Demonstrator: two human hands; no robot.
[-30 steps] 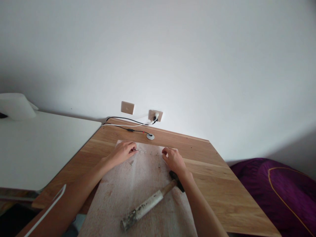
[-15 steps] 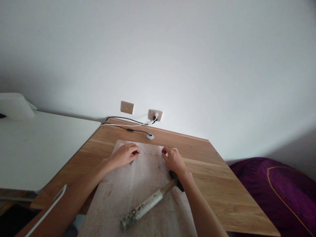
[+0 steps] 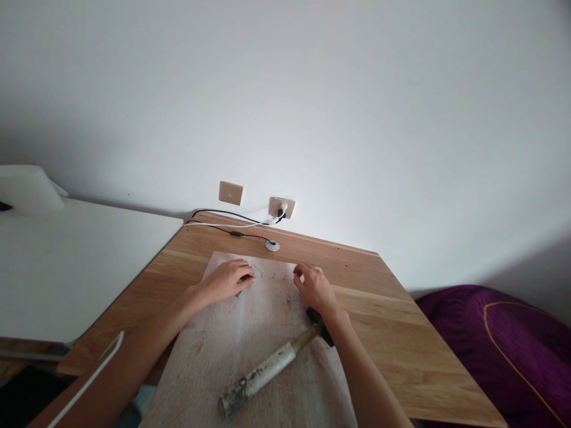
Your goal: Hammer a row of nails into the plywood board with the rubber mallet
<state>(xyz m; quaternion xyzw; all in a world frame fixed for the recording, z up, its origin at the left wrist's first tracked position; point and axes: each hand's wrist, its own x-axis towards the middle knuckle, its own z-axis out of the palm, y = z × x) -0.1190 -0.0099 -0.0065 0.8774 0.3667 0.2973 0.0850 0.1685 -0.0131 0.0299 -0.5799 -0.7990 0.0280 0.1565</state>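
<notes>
A pale wooden board point(image 3: 241, 345) lies on the desk in front of me. Several small metal nails point(image 3: 273, 276) stand or lie near its far end. My left hand point(image 3: 229, 279) bends over the far left of the board, thumb and fingers pinched beside some nails; whatever is between them is too small to make out. At the far right edge, my right hand point(image 3: 314, 288) has curled fingers, their tips close together, and their contents are hidden. A single nail point(image 3: 288, 297) is just left of that hand. Across the board lies a hammer point(image 3: 261, 377), its dark head partly under my right forearm.
The wooden desk point(image 3: 383, 333) reaches back to the wall, with a white table point(image 3: 89, 261) at its left. Black and white cables point(image 3: 223, 226) run to a wall socket point(image 3: 281, 207) and a round grommet point(image 3: 272, 245). A purple beanbag-like cushion point(image 3: 464, 315) is at right.
The left thumb and fingertips have drawn slightly closer together beside the nails. My right hand, the hammer and the board stay as they were; the view shifts very slightly.
</notes>
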